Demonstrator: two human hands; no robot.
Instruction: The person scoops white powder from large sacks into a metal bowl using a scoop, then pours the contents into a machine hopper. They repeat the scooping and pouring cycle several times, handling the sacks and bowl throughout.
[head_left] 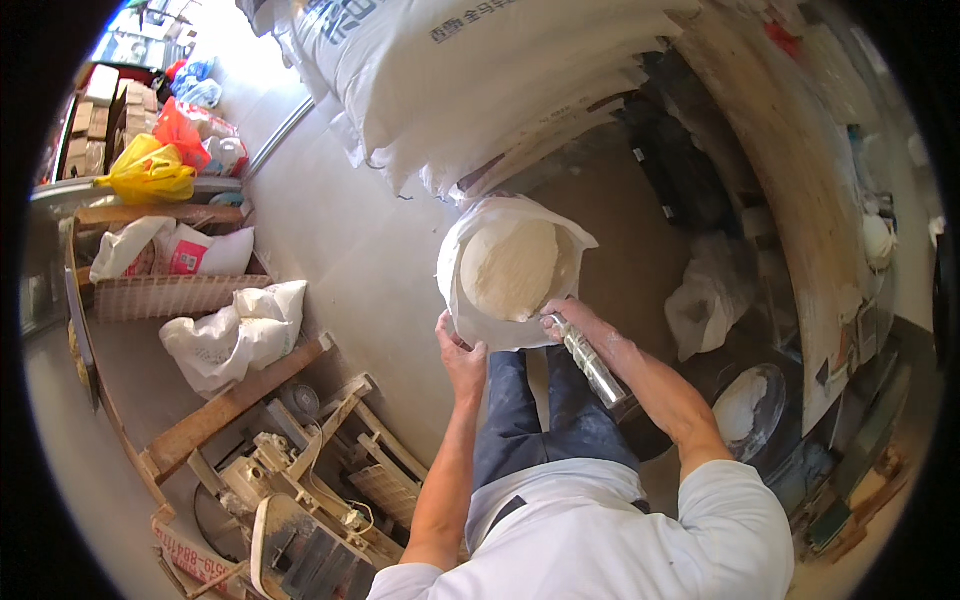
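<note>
In front of my legs stands an open white sack (452,262) with its mouth folded out, filled with off-white powder (510,270) that looks like flour. My left hand (463,358) grips the sack's near left rim, thumb and fingers bent at the edge. At the near right rim my right hand (570,316) is closed round one end of a shiny metal cylinder (592,366). The cylinder slants back alongside my right forearm. What lies under my right fingers is partly hidden, and whether the cylinder belongs to a larger tool I cannot tell.
Large white sacks (450,90) are stacked just beyond the open one. To the left are a dusty machine (280,500), a wooden beam (235,405) and a crumpled white bag (240,330). A basin of white powder (745,410) and a long wooden board (790,170) stand right.
</note>
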